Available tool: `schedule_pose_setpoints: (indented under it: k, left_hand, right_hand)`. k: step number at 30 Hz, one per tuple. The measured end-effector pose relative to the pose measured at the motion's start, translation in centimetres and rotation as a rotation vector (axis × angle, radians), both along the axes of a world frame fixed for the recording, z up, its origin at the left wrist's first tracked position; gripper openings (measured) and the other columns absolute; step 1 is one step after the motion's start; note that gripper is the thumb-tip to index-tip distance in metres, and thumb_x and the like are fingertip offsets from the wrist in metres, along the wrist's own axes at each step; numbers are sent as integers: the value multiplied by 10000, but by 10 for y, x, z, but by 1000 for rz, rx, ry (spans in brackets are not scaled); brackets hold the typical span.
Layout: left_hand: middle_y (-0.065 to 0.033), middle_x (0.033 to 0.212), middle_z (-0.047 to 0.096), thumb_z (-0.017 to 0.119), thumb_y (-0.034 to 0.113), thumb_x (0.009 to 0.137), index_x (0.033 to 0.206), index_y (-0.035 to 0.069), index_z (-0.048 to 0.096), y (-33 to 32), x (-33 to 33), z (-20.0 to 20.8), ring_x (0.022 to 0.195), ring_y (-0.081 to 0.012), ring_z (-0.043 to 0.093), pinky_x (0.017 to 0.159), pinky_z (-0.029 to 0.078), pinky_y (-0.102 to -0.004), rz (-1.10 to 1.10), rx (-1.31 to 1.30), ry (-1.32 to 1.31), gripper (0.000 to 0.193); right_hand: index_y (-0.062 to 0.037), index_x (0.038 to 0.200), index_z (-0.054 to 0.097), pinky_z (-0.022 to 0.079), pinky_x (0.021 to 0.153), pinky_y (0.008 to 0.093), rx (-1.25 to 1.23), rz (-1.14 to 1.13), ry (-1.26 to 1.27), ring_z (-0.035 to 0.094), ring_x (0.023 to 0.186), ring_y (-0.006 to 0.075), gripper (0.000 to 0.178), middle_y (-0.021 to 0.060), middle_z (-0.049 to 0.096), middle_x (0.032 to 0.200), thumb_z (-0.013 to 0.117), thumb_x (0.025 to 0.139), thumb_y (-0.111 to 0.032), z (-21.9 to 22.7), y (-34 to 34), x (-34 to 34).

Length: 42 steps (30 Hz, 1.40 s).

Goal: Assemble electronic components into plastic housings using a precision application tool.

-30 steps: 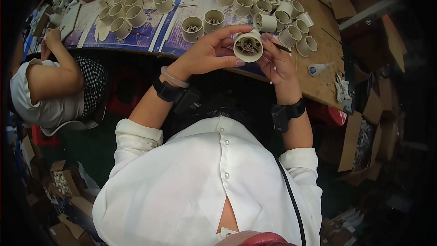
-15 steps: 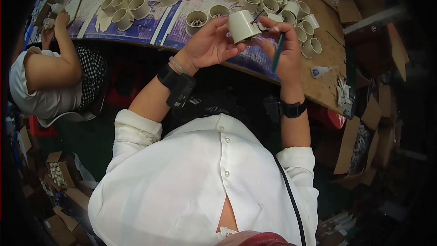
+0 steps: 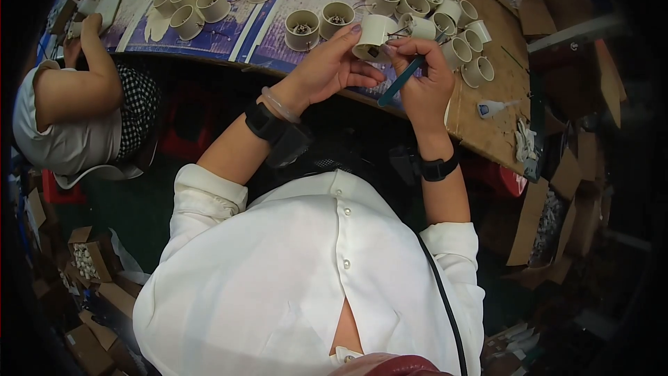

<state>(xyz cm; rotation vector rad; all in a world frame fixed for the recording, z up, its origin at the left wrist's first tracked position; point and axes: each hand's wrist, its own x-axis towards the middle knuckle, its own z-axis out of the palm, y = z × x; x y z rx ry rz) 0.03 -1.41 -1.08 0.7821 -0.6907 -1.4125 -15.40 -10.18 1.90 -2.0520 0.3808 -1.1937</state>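
Observation:
My left hand [image 3: 327,69] grips a cream plastic socket housing [image 3: 372,36], a short cylinder, tilted on its side over the table's near edge. My right hand [image 3: 424,83] holds a thin teal-handled tool [image 3: 401,81] between its fingers, with the fingertips at the housing's lower end, where thin wires stick out. Both wrists wear black bands; the left also has a pale bracelet. Two more cream housings [image 3: 302,29] stand upright on the table just left of my left hand.
Several cream housings [image 3: 202,0] stand in groups on a blue printed sheet over the wooden table [image 3: 497,132]. A small white tube [image 3: 490,107] lies at the right. Another person [image 3: 76,118] sits at the left, hand on the table. Cardboard boxes [image 3: 83,257] crowd the floor.
The housing has turned from facing me open-end up onto its side. My right hand has come in against its lower end with the teal tool, and both hands sit slightly lower.

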Motion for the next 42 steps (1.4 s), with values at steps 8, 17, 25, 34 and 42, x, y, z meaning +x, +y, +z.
schedule_pose_setpoints:
  k: [8,17,25,34,42]
  left_hand:
    - [-127,1247,557,362,422,1045,1410,99,356,5,-1,-4,1039,-206,629,862,556,-354,-160,-23,27,487]
    - [-92,1324,490,452,217,1017,1462,89,287,7,-13,2,1148,-204,592,907,554,-412,-95,-55,-105,492]
    - [-91,1318,491,462,114,966,1470,100,240,4,-14,2,1116,-203,605,883,568,-405,30,-30,-124,552]
    - [-124,1253,525,467,107,946,1468,101,256,9,-12,13,1078,-200,606,823,579,-385,1,-27,-101,563]
    - [-110,1330,487,458,121,948,1495,109,246,8,-7,14,1063,-192,620,801,592,-347,-32,-45,-81,588]
  right_hand:
    - [-46,884,647,516,713,284,-81,-66,-83,658,800,183,146,63,696,879,751,791,-3,0,-7,7]
    - [-8,963,577,529,829,267,-50,48,-38,652,911,148,163,105,688,987,688,860,52,-7,-12,0]
    - [-48,924,577,499,758,270,-181,-1,-115,641,843,150,194,93,700,959,721,829,42,-5,-11,-11]
    - [-106,786,593,466,718,320,-580,-55,107,579,763,219,248,-2,721,878,766,659,18,-1,-7,-16]
    - [-107,783,599,473,717,321,-581,-30,146,582,771,220,248,-9,716,852,767,647,14,1,-9,-16]
